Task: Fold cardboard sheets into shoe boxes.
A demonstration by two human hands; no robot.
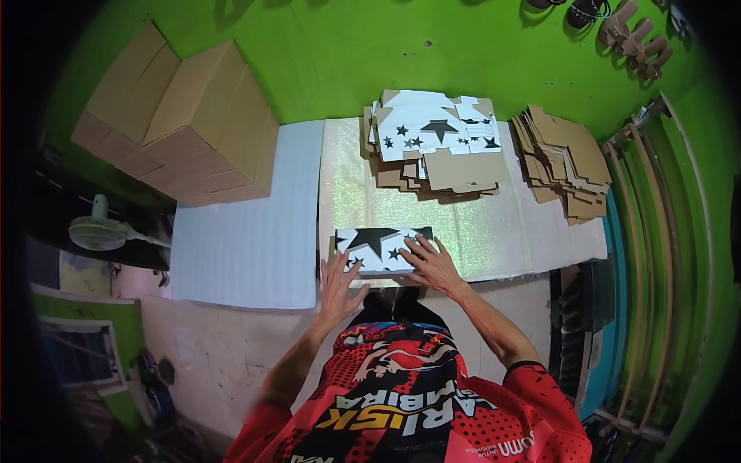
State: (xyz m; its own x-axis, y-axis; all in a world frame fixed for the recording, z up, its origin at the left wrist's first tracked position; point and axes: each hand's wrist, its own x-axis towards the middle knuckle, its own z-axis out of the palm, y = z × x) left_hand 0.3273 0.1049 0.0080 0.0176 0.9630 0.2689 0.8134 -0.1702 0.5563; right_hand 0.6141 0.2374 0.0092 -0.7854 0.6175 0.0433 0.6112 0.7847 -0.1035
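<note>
A small folded cardboard box (pixel 376 240), white with black stars, lies at the front edge of the table in front of me. My left hand (pixel 336 288) rests against its near left corner, fingers stretched out and thumb apart. On the right end of the box, my right hand (pixel 430 265) lies with spread fingers across the top and near edge. Neither hand is wrapped round it. The undersides of both hands are hidden. Beyond the box sits a pile of flat star-printed cardboard blanks (pixel 417 131), some showing their plain brown side.
Another stack of brown cardboard blanks (pixel 567 158) stands at the table's right end. Large brown cartons (pixel 204 123) are on the white table (pixel 239 255) at left. A fan (pixel 99 230) is farther left, a wooden rack (pixel 644 201) at right. Sandals (pixel 637 38) hang on the green wall.
</note>
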